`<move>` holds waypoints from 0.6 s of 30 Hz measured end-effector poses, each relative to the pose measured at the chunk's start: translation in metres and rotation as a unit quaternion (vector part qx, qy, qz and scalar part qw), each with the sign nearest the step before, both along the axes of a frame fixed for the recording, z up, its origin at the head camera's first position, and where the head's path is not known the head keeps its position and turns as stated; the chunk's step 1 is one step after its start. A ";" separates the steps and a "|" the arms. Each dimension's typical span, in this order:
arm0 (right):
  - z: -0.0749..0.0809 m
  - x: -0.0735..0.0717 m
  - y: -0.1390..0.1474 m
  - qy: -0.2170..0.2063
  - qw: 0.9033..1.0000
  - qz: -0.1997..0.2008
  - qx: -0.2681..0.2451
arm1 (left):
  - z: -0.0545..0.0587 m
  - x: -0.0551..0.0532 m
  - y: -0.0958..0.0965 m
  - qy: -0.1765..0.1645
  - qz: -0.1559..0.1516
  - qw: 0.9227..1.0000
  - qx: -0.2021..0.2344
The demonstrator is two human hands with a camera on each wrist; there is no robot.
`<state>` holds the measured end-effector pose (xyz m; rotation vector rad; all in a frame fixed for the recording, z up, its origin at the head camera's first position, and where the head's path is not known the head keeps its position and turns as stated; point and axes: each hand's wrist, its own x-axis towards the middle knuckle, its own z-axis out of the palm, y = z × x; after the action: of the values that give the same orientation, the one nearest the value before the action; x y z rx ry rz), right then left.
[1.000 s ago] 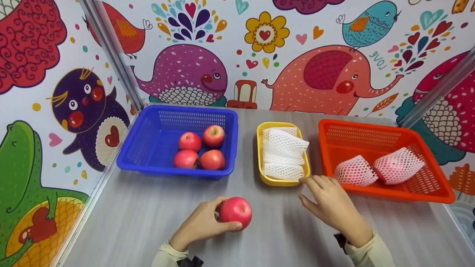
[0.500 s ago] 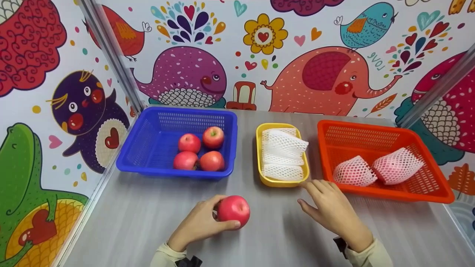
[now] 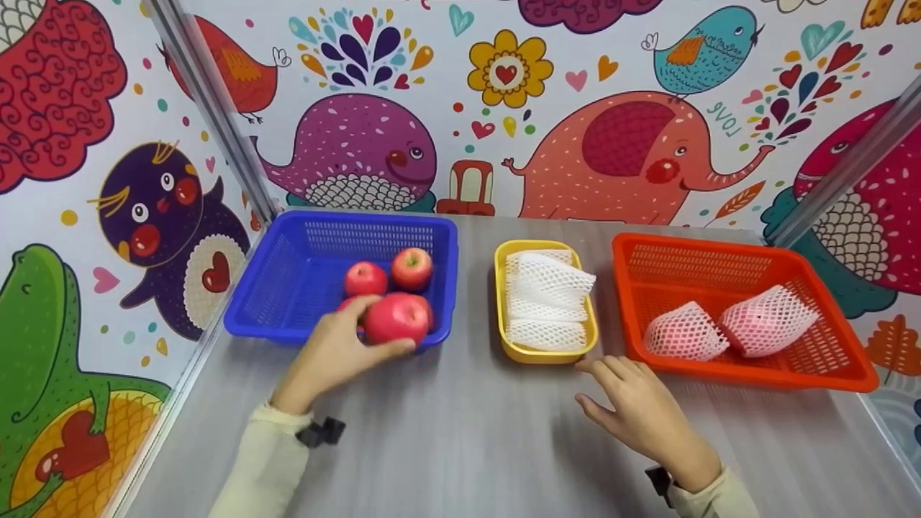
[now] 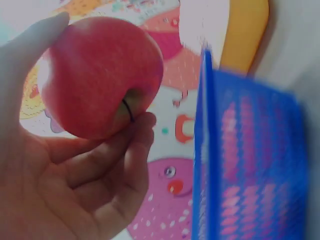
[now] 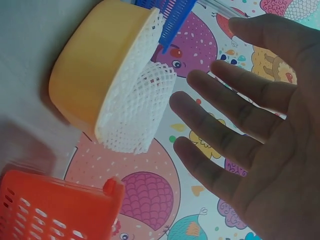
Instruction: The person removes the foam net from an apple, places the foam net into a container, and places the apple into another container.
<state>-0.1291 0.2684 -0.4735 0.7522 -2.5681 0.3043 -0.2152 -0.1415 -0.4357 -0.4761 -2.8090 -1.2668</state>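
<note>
My left hand (image 3: 338,360) grips a red apple (image 3: 397,321) above the front edge of the blue basket (image 3: 288,332). In the left wrist view the thumb and curled fingers go round this apple (image 4: 102,75), its stem showing. Behind it in the basket lie several other apples (image 3: 411,267), some partly hidden by the held one. My right hand (image 3: 640,414) holds nothing, its fingers spread and relaxed in the right wrist view. It hovers just in front of the yellow tub (image 3: 543,355), which holds white foam fruit nets (image 3: 550,288).
To the right stands an orange-red basket (image 3: 755,378) with two net-wrapped fruits (image 3: 768,320) inside. A grey table (image 3: 475,460) carries all the containers. Printed cartoon walls (image 3: 489,144) close off the back and the sides.
My left hand has carried the apple up and to the left, from over the table to the blue basket's front edge. The right hand has hardly moved.
</note>
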 end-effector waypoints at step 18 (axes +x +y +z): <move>-0.006 0.004 0.002 -0.051 0.999 -0.016 -0.012 | 0.001 -0.113 0.005 -0.058 0.019 0.974 -0.220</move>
<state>-0.1254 0.2707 -0.4791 0.7042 -2.6634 0.3722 -0.3284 -0.1370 -0.4345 -0.3641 -3.1841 -0.6776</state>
